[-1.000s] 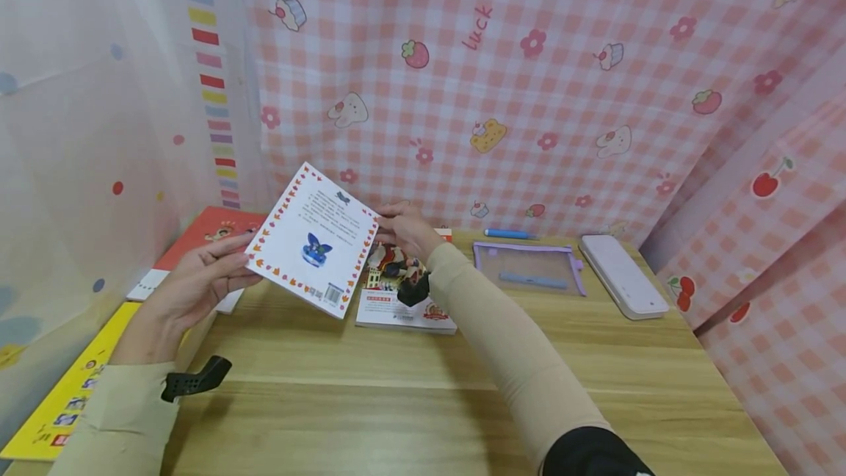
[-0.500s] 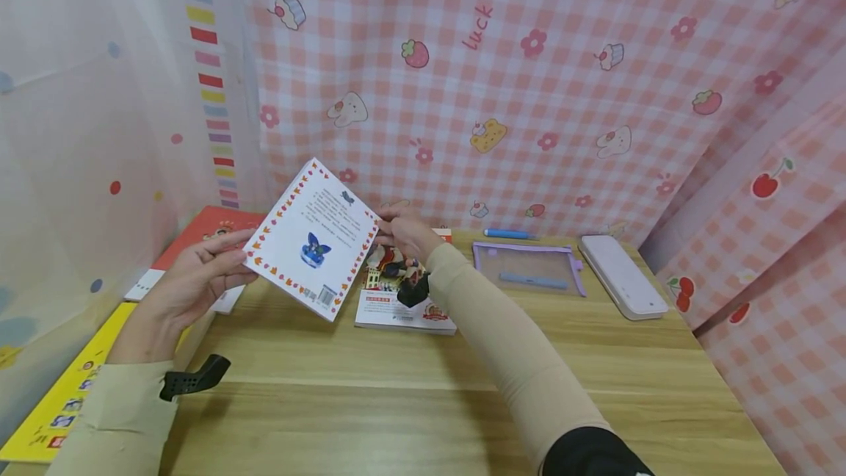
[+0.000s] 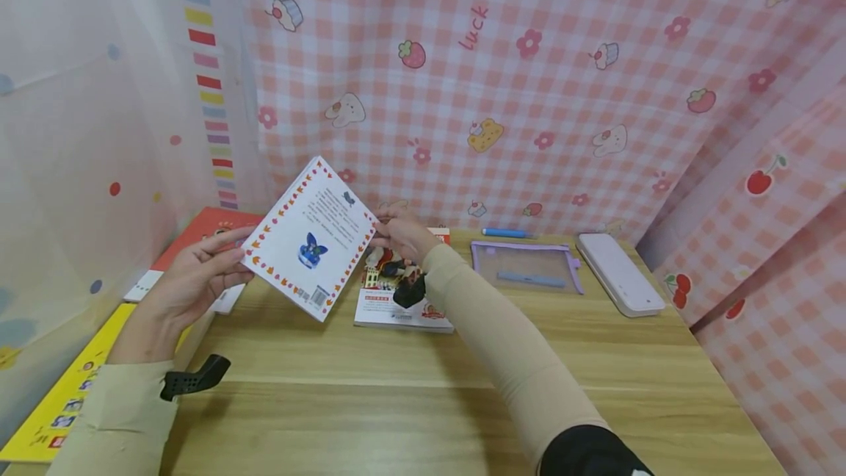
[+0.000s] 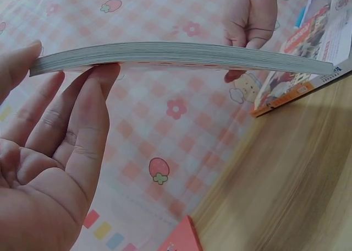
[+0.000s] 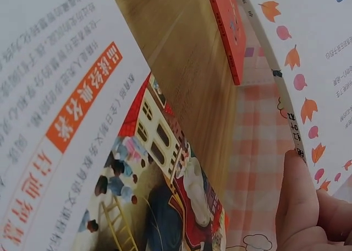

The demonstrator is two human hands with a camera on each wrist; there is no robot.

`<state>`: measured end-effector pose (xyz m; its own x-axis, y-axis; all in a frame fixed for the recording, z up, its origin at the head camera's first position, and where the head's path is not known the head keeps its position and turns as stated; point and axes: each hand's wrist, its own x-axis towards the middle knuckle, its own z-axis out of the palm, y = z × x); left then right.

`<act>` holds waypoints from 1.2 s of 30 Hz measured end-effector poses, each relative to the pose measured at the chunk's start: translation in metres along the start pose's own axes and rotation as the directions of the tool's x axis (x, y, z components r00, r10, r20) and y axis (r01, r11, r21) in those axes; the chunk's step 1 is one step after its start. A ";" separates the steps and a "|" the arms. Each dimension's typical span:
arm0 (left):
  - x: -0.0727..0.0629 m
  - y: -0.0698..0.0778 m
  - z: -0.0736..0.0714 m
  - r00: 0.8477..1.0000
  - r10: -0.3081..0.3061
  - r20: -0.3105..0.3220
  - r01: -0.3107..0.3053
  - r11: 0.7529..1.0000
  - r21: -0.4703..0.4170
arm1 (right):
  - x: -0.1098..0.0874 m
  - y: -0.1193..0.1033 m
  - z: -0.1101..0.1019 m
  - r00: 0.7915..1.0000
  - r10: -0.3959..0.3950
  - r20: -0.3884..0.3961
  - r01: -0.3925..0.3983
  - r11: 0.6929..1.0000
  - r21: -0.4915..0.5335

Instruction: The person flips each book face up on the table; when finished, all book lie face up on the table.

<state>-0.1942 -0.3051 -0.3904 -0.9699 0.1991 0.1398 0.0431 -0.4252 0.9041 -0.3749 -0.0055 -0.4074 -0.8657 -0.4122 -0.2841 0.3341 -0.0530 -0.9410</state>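
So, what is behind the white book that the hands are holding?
Around the white book, the head view shows checked curtain, wooden table and part of a red book. From there, its far cover and anything directly behind it cannot be seen: the book covers them.

On the wooden surface (image 3: 370, 402) — before a pink-checked curtain (image 3: 423, 94) — lie a blue pen (image 3: 505, 233), a purple-trimmed pouch (image 3: 529, 261) and a white case (image 3: 620, 274).

I'm counting two hands: left hand (image 3: 188, 281), right hand (image 3: 406, 235) | four books are showing, centre to lower left: white book (image 3: 311, 241), picture-cover book (image 3: 403, 314), red-topped book (image 3: 201, 233), yellow book (image 3: 66, 395) | right of centre are lying one blue pen (image 3: 504, 233), one pouch (image 3: 520, 245), one blue stick (image 3: 531, 279), one white case (image 3: 620, 274)
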 end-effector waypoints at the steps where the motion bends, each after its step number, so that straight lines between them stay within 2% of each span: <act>1: 0.000 0.000 0.000 1.000 0.002 0.000 -0.002 1.000 -0.002 | 0.000 0.000 0.000 1.000 0.001 0.005 -0.001 1.000 0.001; 6: -0.002 0.000 0.000 1.000 0.012 0.009 -0.012 1.000 0.009 | -0.003 0.000 0.001 1.000 0.013 0.005 -0.013 1.000 -0.008; 15: -0.003 0.002 0.004 1.000 0.016 -0.002 -0.016 0.999 0.038 | -0.003 0.000 0.003 1.000 -0.005 0.027 0.003 0.997 0.083; 21: -0.004 0.003 0.011 1.000 0.022 -0.016 -0.021 0.998 0.062 | -0.005 -0.001 0.005 1.000 -0.021 0.022 0.018 0.995 0.102; 27: -0.004 0.002 0.013 0.999 0.051 0.007 -0.052 0.995 0.080 | -0.005 0.002 0.004 0.999 -0.031 0.034 0.028 0.995 0.098; 36: -0.005 0.003 0.012 0.998 0.070 -0.004 -0.069 0.987 0.142 | -0.004 0.003 0.003 1.000 0.000 -0.014 0.002 0.992 0.129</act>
<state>-0.1859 -0.2967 -0.3832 -0.9654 0.1652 0.2016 0.1436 -0.3083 0.9404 -0.3692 -0.0070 -0.4090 -0.8708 -0.3991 -0.2869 0.3779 -0.1703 -0.9101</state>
